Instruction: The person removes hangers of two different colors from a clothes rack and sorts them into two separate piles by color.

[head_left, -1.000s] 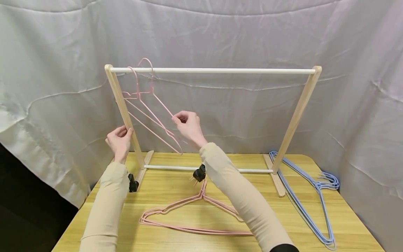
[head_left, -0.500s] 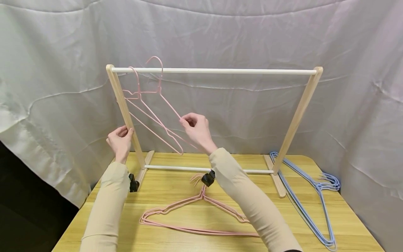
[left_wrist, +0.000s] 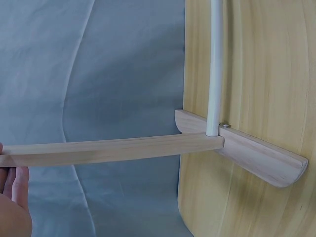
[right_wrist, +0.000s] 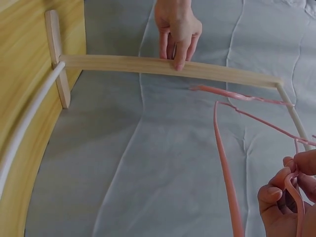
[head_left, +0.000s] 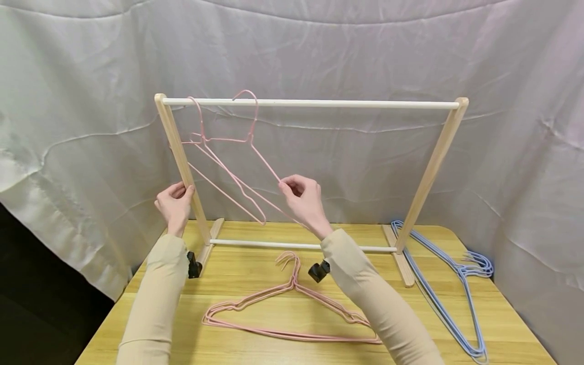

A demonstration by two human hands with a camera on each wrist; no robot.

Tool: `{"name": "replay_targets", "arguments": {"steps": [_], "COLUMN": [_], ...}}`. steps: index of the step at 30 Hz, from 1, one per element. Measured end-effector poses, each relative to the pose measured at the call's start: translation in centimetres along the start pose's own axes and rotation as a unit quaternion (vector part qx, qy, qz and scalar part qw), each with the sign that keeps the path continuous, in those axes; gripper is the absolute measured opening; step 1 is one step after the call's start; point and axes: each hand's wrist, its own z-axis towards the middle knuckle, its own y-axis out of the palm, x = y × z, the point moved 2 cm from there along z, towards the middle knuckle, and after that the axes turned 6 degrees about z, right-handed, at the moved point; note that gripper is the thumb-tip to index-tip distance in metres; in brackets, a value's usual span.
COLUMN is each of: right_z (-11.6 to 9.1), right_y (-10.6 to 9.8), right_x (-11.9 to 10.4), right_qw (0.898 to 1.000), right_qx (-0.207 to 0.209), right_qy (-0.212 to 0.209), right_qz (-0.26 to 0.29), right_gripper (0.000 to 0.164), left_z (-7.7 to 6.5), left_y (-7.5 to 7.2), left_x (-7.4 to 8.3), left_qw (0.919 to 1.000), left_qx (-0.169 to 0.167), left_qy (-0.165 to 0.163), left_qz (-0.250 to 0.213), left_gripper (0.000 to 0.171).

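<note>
My left hand (head_left: 175,203) grips the left wooden post (head_left: 172,133) of a small clothes rack, thumb on its front. The right wrist view also shows this left hand (right_wrist: 178,27) on the post, high above the foot. With thumb and fingertips, my right hand (head_left: 306,200) pinches the sloping shoulder of a pink clothes hanger (head_left: 266,162). That hanger's hook overlaps the white top bar (head_left: 342,104), its curve just above it. Another pink hanger (head_left: 201,119) hangs from the bar beside the left post, crossing the held one in the head view.
Several pink hangers (head_left: 295,284) lie stacked on the wooden table (head_left: 255,350) in front of the rack. A bundle of blue hangers (head_left: 456,266) lies at the right, beside the right post (head_left: 431,175). A grey curtain (head_left: 347,56) hangs behind the rack.
My right hand has moved right and slightly down with the pink hanger. Its hook has shifted right along the bar and sits lower. The left hand stays on the post.
</note>
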Motion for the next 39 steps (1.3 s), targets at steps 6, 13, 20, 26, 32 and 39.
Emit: {"name": "replay_targets", "arguments": {"steps": [6, 13, 20, 26, 32, 39], "right_z": [-1.4, -3.4, -5.6, -7.6, -9.3, -11.2], "right_y": [-1.0, -2.4, -3.8, -4.7, -5.5, -6.3], "right_x": [0.7, 2.0, 3.5, 4.9, 6.2, 7.7], "right_qw": [1.000, 1.000, 0.999, 0.998, 0.997, 0.997], "right_qx": [0.005, 0.012, 0.018, 0.009, 0.008, -0.007], "right_qy": [0.011, 0.016, 0.043, 0.063, 0.070, 0.077], "right_qz": [0.004, 0.004, 0.020, 0.024, 0.018, 0.014], "right_gripper": [0.012, 0.012, 0.011, 0.012, 0.013, 0.012], "left_z": [0.0, 0.0, 0.0, -0.1, 0.0, 0.1], "left_y": [0.0, 0.0, 0.0, 0.0, 0.0, 0.0], "left_x": [0.0, 0.0, 0.0, 0.0, -0.2, -0.4], "left_qw": [1.0000, 0.9999, 0.9999, 0.9999, 0.9999, 0.9997], "left_qx": [0.000, -0.002, 0.000, 0.002, 0.002, -0.003], "left_qy": [0.000, -0.006, -0.008, -0.012, -0.006, -0.008], "left_qz": [0.004, 0.013, 0.015, 0.012, 0.016, 0.023], "left_gripper": [0.031, 0.032, 0.031, 0.031, 0.031, 0.033]}}
